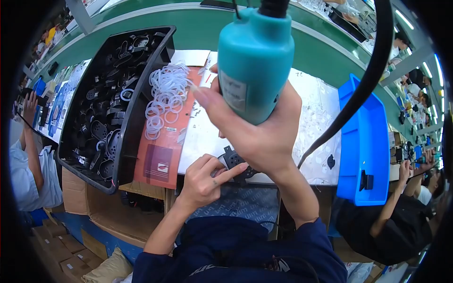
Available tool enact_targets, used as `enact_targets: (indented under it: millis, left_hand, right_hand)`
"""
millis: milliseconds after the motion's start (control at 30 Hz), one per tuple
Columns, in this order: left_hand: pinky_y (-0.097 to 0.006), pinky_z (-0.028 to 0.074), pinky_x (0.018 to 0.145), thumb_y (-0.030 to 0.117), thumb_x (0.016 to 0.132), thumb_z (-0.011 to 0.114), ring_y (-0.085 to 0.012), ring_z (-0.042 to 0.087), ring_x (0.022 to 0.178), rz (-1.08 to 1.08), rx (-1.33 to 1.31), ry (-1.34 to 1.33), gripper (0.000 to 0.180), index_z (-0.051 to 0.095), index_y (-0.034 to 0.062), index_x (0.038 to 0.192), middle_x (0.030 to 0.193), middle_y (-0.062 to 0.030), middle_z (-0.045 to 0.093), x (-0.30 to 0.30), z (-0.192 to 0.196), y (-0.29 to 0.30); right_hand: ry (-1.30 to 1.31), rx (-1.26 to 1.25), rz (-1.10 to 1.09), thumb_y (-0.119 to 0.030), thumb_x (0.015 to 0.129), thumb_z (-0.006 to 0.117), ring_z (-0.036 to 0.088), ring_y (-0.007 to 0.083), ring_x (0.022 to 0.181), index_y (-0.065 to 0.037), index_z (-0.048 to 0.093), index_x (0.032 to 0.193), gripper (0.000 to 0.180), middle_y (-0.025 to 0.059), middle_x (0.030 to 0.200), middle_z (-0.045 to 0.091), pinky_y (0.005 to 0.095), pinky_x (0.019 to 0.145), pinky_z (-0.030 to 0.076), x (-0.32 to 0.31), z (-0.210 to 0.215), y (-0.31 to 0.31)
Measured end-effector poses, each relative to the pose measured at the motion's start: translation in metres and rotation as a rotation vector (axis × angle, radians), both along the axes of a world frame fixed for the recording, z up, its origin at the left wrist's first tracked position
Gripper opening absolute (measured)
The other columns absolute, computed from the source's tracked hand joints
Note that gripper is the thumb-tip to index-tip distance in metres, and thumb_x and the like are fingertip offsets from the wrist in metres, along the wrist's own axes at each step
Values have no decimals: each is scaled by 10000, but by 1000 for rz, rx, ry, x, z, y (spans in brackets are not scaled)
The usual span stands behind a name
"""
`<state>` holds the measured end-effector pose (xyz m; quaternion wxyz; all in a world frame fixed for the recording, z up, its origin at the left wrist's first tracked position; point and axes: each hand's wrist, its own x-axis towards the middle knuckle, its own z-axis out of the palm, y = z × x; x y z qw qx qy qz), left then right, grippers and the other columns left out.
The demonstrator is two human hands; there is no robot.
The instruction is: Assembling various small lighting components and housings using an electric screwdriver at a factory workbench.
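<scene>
My right hand is wrapped around a teal electric screwdriver, held upright close to the camera with a black cable at its top. The tool's lower end is hidden behind that hand. Beneath it, at the table's near edge, lies a black plastic part with small round holes. My left hand grips this part from the left, index finger stretched across it. The right hand covers some of the part.
At left stands a long black bin of black plastic parts. Translucent rings lie on an orange folder. A blue bin at right holds a black piece. A small black part rests on the white tabletop. Co-workers sit on both sides.
</scene>
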<state>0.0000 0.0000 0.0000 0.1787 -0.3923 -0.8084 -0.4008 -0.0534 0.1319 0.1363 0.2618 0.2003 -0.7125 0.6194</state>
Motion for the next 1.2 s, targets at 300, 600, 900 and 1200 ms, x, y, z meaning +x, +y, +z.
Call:
enact_targets:
  millis: [300, 600, 900, 1200]
  left_hand:
    - [-315, 417, 530, -72, 589, 573, -197, 457, 598, 21, 57, 97, 612, 695, 197, 1124, 670, -26, 461, -1, 5, 6]
    - [-326, 411, 535, -55, 581, 564, -211, 471, 613, 13, 54, 108, 562, 692, 145, 1090, 673, -39, 448, 1, 2, -3]
    - [-335, 456, 592, -43, 591, 568, -205, 480, 631, 1, -28, 49, 614, 673, 147, 1165, 700, -46, 478, 10, 8, 2]
    - [-284, 524, 640, -43, 636, 811, -185, 662, 645, 130, 547, -104, 631, 555, -49, 1213, 707, -98, 672, 33, 27, 8]
  right_hand:
    - [292, 159, -15, -200, 691, 788, 670, 203, 580, -15, 588, 1000, 412, 107, 668, 642, 285, 533, 516, -6, -10, 10]
    - [228, 183, 112, -208, 658, 781, 644, 203, 535, 38, 580, 1112, 554, 117, 658, 633, 284, 527, 509, -1, -15, 6]
    - [-73, 123, 411, -30, 729, 731, 588, 125, 541, -4, 528, 977, 322, 77, 734, 598, 245, 489, 488, 10, -1, 32]
    - [161, -406, 538, -255, 887, 579, 559, 159, 426, -43, 382, 1037, 326, 98, 777, 559, 266, 423, 477, 78, 18, 56]
